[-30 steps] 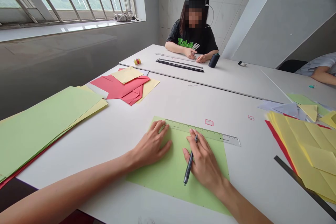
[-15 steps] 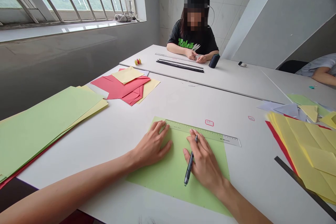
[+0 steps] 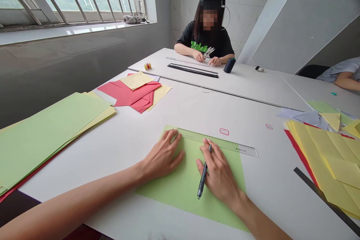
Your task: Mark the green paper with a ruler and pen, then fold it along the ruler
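A sheet of light green paper (image 3: 177, 194) lies on the white table in front of me. Along its far edge rests a clear ruler (image 3: 230, 145), its right end sticking out past the paper. My left hand (image 3: 161, 155) lies on the sheet with fingers stretched, the fingertips at the ruler's left end. A dark pen (image 3: 201, 185) is held between the fingers of my right hand (image 3: 221, 172), its lower end pointing back toward me. The fingertips of that hand touch the ruler's near edge around its middle. Small dark marks dot the paper's near edge.
Green and yellow sheets (image 3: 56, 127) are stacked at the left, red and yellow pieces (image 3: 126, 92) beyond. Folded yellow paper (image 3: 332, 161) and a dark strip (image 3: 323, 198) lie right. Across the table a person (image 3: 208, 37) sits behind black strips (image 3: 194, 71) and a dark spool (image 3: 229, 65).
My hands, the ruler, the pen and the paper stay put. Across the table, the person has raised their head slightly and moved their hands a little apart.
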{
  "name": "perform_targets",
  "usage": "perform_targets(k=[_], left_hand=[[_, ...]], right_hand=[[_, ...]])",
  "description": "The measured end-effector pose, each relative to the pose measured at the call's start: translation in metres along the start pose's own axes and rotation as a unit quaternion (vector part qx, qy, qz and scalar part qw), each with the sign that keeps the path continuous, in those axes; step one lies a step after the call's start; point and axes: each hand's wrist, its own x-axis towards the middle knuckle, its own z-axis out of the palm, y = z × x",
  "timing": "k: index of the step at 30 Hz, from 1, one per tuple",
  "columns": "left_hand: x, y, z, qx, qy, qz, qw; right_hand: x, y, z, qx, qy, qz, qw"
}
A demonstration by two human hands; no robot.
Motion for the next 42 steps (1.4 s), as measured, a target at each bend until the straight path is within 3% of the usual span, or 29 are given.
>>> perform_targets(k=[10, 14, 17, 19, 23, 25, 31, 42], left_hand=[[0.000, 0.000, 0.000, 0.036, -0.001, 0.014, 0.999], [0.000, 0.000, 0.003, 0.060, 0.014, 0.030, 0.998], [0.000, 0.002, 0.003, 0.066, 0.016, 0.032, 0.997], [0.000, 0.003, 0.002, 0.069, 0.012, 0.032, 0.997], [0.000, 0.004, 0.001, 0.079, -0.007, 0.033, 0.996], [0.000, 0.004, 0.001, 0.081, -0.015, 0.033, 0.996], [-0.001, 0.005, 0.002, 0.077, -0.016, 0.026, 0.997], [-0.003, 0.004, 0.004, 0.083, -0.011, 0.028, 0.996]], right_hand=[[0.000, 0.001, 0.002, 0.027, -0.005, 0.015, 1.000], [0.012, 0.006, -0.017, 0.082, -0.022, 0.034, 0.996], [0.041, 0.018, -0.036, 0.169, -0.052, 0.085, 0.981], [0.071, 0.025, -0.041, 0.302, -0.051, 0.136, 0.942], [0.137, 0.026, -0.015, 0.593, -0.022, 0.173, 0.786], [0.162, 0.019, 0.006, 0.613, -0.026, 0.177, 0.770], [0.187, 0.001, 0.049, 0.619, -0.002, 0.162, 0.769], [0.179, 0.001, 0.066, 0.534, 0.015, 0.165, 0.829]])
